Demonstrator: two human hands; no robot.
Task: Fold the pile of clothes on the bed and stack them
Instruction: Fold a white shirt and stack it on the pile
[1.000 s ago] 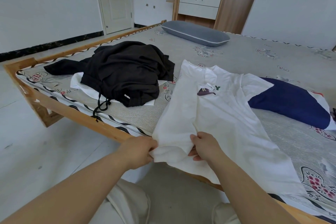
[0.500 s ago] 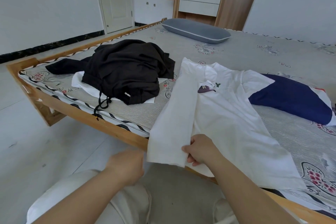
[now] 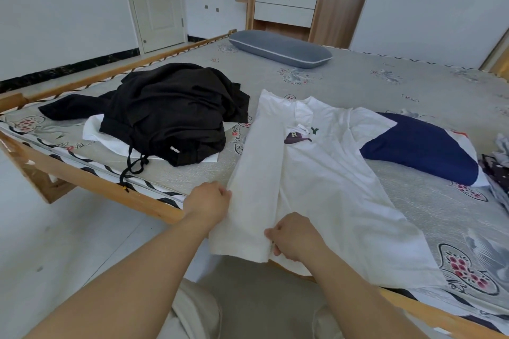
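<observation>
A white T-shirt (image 3: 325, 184) with a small chest print lies spread on the bed, its hem hanging over the near edge. Its left side is folded inward as a long strip. My left hand (image 3: 208, 202) touches the strip's outer edge with curled fingers; whether it grips the cloth I cannot tell. My right hand (image 3: 294, 237) pinches the strip's inner edge near the hem. A pile of black clothes (image 3: 170, 115) sits to the left on top of a white garment (image 3: 95, 132).
The bed (image 3: 371, 85) has a grey patterned mattress and a wooden frame (image 3: 91, 184) along the near edge. A navy and white garment (image 3: 424, 146) lies right of the T-shirt. More crumpled clothes (image 3: 498, 168) sit at the far right. A grey pillow (image 3: 281, 48) lies at the back.
My left hand let go of the hem, dropped below the bed edge, then rose to the folded strip's outer edge. The T-shirt's left side now lies folded inward.
</observation>
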